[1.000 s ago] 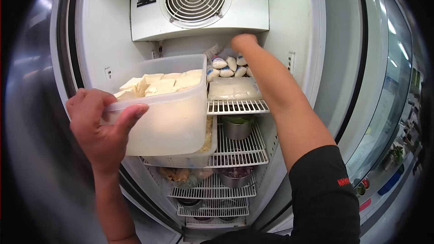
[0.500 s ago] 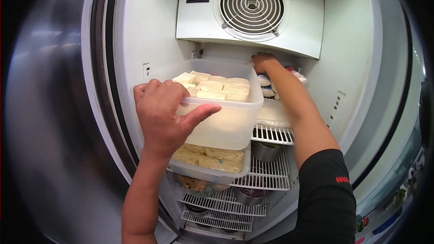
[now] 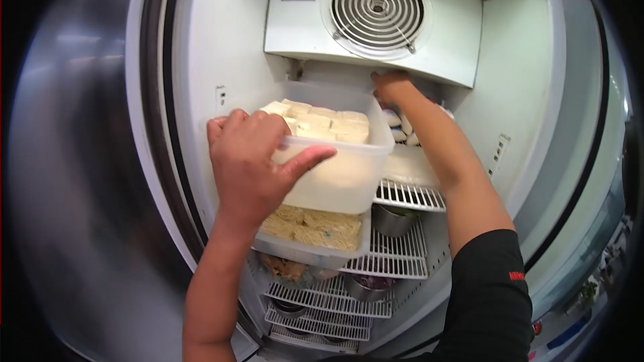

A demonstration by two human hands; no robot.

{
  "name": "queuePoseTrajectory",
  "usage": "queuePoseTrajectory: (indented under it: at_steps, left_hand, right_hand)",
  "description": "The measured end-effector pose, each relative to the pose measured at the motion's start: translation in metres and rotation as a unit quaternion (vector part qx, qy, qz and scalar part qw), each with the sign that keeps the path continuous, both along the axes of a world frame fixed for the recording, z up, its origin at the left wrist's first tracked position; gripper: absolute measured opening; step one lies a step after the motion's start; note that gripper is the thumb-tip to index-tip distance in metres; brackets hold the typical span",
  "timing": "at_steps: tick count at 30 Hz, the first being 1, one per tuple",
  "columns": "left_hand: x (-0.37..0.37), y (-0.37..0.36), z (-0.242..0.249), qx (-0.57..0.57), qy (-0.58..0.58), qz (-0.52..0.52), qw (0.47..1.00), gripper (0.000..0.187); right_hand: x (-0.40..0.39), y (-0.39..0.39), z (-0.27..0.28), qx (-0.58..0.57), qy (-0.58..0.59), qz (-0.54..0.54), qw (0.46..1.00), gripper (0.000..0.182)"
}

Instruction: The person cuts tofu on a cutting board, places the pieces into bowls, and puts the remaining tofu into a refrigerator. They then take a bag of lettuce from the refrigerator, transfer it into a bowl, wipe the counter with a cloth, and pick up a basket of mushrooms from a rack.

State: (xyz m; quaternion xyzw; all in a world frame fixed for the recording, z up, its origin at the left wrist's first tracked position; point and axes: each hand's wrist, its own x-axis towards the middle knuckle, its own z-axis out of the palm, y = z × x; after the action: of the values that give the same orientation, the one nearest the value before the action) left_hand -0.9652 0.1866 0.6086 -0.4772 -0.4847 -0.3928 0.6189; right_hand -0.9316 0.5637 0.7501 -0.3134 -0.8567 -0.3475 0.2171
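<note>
A translucent plastic container [image 3: 335,177] filled with pale blocks that look like tofu [image 3: 322,123] stands at the front of the refrigerator's upper level, over a tub of noodles. At its near left corner, my left hand [image 3: 249,154] is closed on the rim, the thumb lying along the front wall. My right arm reaches deep inside, and my right hand [image 3: 391,87] is at the container's far right corner. Those fingers curl down at the rim, partly hidden. White packages [image 3: 400,126] lie just beneath my right forearm.
Below sit the noodle tub [image 3: 312,251], a metal pot [image 3: 394,221] and another pot [image 3: 369,287] on white wire shelves [image 3: 386,261]. A fan unit [image 3: 376,10] hangs close above my right hand. The refrigerator's side walls flank both arms.
The view has shifted slightly. My right hand has moved a little at the container's far corner, while my left hand keeps its hold on the near rim.
</note>
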Motion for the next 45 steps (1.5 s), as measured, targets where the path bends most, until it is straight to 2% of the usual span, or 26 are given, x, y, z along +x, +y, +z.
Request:
queuePoseTrajectory:
  at_steps: [1,3,4,6,10,12,13,15,16,17,19,21,23,24,26,27,29,33,35,39,40,41,42,44,45]
  left_hand:
    - [0.001,0.0,0.0,-0.007,-0.002,-0.01,1.0,0.06]
    - [0.002,0.0,0.002,-0.005,-0.002,-0.005,1.0,0.06]
    - [0.001,0.0,0.002,-0.005,-0.001,-0.009,1.0,0.059]
    - [0.001,0.001,0.001,-0.004,0.003,-0.018,1.0,0.059]
    - [0.0,0.001,0.002,0.005,0.004,-0.033,0.999,0.057]
    - [0.001,0.0,0.001,0.002,0.002,-0.036,0.999,0.057]
    - [0.0,-0.001,0.002,0.0,0.004,-0.038,0.999,0.056]
    - [0.0,-0.004,0.002,-0.003,-0.001,-0.026,1.0,0.057]
    - [0.0,-0.006,0.002,-0.012,-0.006,-0.022,1.0,0.058]
    - [0.0,-0.009,0.003,-0.006,-0.006,-0.013,1.0,0.058]
    - [0.002,-0.012,0.002,-0.018,-0.003,-0.012,1.0,0.061]
    - [0.002,-0.016,0.001,-0.025,-0.004,0.011,1.0,0.067]
    - [0.002,-0.019,0.0,-0.017,0.001,0.02,1.0,0.072]
    - [0.001,-0.019,-0.002,-0.015,-0.002,0.034,0.999,0.076]
    - [0.0,-0.016,-0.001,-0.014,-0.003,0.04,0.999,0.077]
    - [0.001,-0.015,-0.001,-0.012,0.0,0.039,0.999,0.078]
    - [0.001,-0.014,-0.003,-0.015,-0.008,0.04,0.999,0.079]
    - [0.001,-0.014,-0.005,-0.011,-0.023,0.04,0.999,0.081]
    - [0.002,-0.013,-0.007,-0.013,-0.035,0.041,0.998,0.081]
    - [0.0,-0.013,-0.005,-0.012,-0.029,0.039,0.999,0.081]
    - [0.0,-0.013,-0.006,-0.012,-0.023,0.042,0.999,0.081]
    - [-0.001,-0.012,-0.006,-0.015,-0.015,0.044,0.999,0.081]
    - [-0.001,-0.011,-0.006,-0.022,-0.015,0.039,0.999,0.081]
    - [-0.002,-0.009,-0.005,-0.018,-0.044,0.053,0.997,0.082]
    - [-0.004,-0.008,-0.005,-0.024,-0.042,0.042,0.998,0.082]
  right_hand:
    - [0.005,0.005,-0.001,-0.006,0.017,-0.029,0.999,0.057]
    - [0.011,0.005,-0.007,-0.025,0.095,-0.089,0.991,0.051]
    - [0.017,0.005,-0.006,-0.025,0.097,-0.098,0.99,0.051]
    - [0.035,-0.026,0.0,-0.183,0.028,-0.196,0.963,0.039]
    - [0.031,-0.055,0.004,-0.148,0.031,-0.193,0.969,0.032]
    - [0.01,-0.041,-0.001,-0.066,-0.002,-0.076,0.995,0.034]
    - [-0.002,-0.032,0.001,-0.061,-0.001,-0.07,0.996,0.034]
    - [-0.025,-0.004,0.008,-0.189,0.005,0.155,0.97,0.036]
    - [-0.035,0.007,0.013,-0.246,0.002,0.192,0.95,0.038]
    - [-0.046,0.008,0.019,-0.241,-0.002,0.201,0.95,0.038]
    - [-0.061,0.012,0.016,-0.319,0.025,0.23,0.919,0.04]
    - [-0.081,0.02,0.015,-0.331,0.012,0.233,0.914,0.042]
    - [-0.112,0.038,0.012,-0.525,0.013,0.297,0.798,0.042]
    - [-0.122,0.045,0.009,-0.528,0.008,0.299,0.795,0.042]
    - [-0.124,0.042,0.005,-0.455,-0.037,0.289,0.842,0.044]
    - [-0.12,0.043,0.001,-0.458,-0.04,0.288,0.84,0.044]
    - [-0.106,0.044,-0.004,-0.554,0.02,0.283,0.783,0.046]
    - [-0.088,0.041,-0.014,-0.511,0.07,0.266,0.814,0.045]
    - [-0.082,0.042,-0.016,-0.443,0.056,0.258,0.857,0.042]
    - [-0.09,0.047,-0.017,-0.479,0.102,0.276,0.827,0.04]
    - [-0.093,0.044,-0.011,-0.355,0.041,0.226,0.906,0.038]
    - [-0.096,0.04,-0.006,-0.223,-0.018,0.169,0.96,0.036]
    - [-0.1,0.043,0.0,-0.23,-0.017,0.164,0.959,0.036]
    - [-0.1,0.053,0.015,-0.293,-0.106,0.154,0.938,0.053]
    - [-0.107,0.069,0.018,-0.268,-0.099,0.183,0.941,0.053]
